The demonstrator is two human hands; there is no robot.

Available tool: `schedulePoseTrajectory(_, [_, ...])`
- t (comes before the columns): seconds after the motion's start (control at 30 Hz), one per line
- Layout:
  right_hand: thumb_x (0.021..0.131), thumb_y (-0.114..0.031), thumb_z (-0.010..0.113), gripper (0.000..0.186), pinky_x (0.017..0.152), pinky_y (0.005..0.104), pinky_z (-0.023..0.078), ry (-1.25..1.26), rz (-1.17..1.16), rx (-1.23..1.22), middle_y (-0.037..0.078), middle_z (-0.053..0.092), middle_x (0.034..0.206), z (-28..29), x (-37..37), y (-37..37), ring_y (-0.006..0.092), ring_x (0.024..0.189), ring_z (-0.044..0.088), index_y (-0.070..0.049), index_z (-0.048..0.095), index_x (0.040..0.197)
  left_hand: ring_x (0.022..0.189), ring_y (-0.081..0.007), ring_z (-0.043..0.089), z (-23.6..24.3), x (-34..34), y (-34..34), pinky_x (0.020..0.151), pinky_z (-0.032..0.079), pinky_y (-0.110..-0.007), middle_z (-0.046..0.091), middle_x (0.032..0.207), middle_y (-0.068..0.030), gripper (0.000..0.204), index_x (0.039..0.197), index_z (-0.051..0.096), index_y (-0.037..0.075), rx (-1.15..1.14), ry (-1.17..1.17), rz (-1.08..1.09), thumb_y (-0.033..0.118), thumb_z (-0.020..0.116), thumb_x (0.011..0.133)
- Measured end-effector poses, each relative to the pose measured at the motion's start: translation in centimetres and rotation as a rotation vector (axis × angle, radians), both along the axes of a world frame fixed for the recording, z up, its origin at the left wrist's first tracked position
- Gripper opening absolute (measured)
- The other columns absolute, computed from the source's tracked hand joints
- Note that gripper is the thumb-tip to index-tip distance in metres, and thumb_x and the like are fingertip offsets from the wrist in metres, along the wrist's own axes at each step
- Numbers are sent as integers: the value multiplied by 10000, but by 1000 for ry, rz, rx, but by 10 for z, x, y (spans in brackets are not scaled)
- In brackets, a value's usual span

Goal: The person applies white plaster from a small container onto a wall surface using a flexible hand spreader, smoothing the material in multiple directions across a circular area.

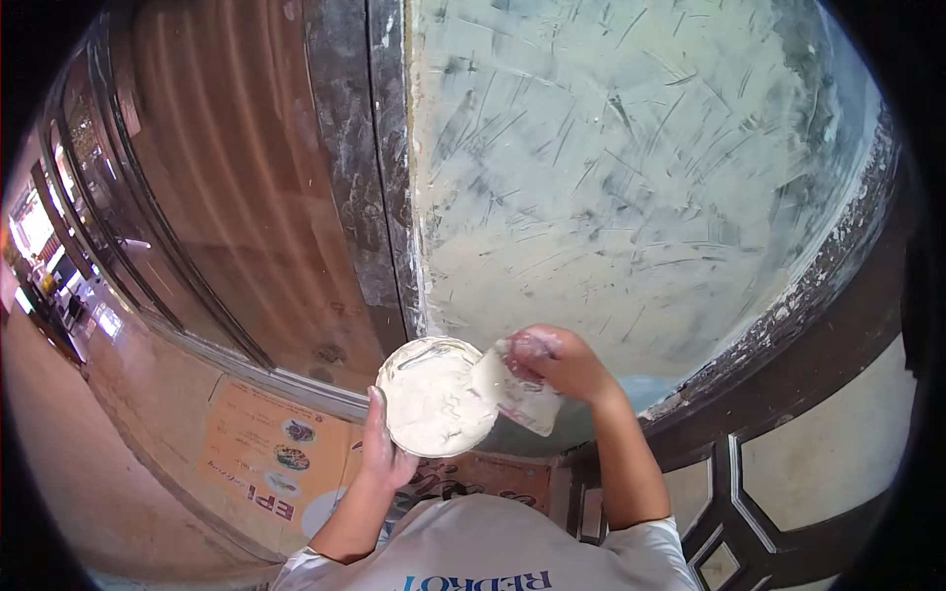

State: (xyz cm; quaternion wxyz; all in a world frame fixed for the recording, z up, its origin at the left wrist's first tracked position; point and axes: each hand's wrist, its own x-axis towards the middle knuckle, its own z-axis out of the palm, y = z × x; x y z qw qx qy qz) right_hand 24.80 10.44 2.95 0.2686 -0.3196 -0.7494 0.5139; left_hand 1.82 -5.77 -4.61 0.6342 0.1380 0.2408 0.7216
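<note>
My left hand (383,438) holds a round shallow container (437,404) of thick cream-white paste from its left side. My right hand (547,360) grips a flat, paste-smeared scraper (524,399), whose pale edge meets the right rim of the container. Behind both hands rises a wall panel (621,177) coated in uneven pale filler, with dark streaks showing through.
A dark smudged post (365,148) and a brown glossy door panel (217,177) stand at left. Printed orange cardboard (256,458) lies on the floor at lower left. Dark wood framing with pale panels (818,463) runs along the right.
</note>
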Motion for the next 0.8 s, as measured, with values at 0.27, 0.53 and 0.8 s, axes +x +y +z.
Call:
schedulePoseTrajectory(0.27, [925, -177, 672, 190, 771, 296, 510, -209, 3, 7, 70, 705, 953, 0, 21, 6, 140, 825, 624, -34, 690, 1049, 1329, -313, 484, -2, -2, -4, 1114, 405, -454, 448, 1485, -155, 707, 1493, 341, 50, 16, 1, -39, 569, 354, 1013])
schedulePoseTrajectory(0.53, [966, -168, 596, 226, 782, 354, 526, -29, -259, 327, 159, 696, 956, -3, 18, -27, 263, 844, 670, -24, 625, 1138, 1312, -292, 503, 9, -8, -6, 1098, 424, -436, 473, 1465, -143, 679, 1471, 379, 53, 15, 30, 40, 561, 322, 1025])
schedulePoseTrajectory(0.8, [785, -7, 610, 438, 926, 406, 530, -100, -181, 1062, 81, 685, 1152, -58, -20, -58, 276, 1160, 607, -131, 666, 1201, 1297, -305, 519, 10, 2, 1, 1085, 442, -449, 479, 1457, -156, 650, 1465, 375, 38, 7, -67, 90, 518, 379, 1026])
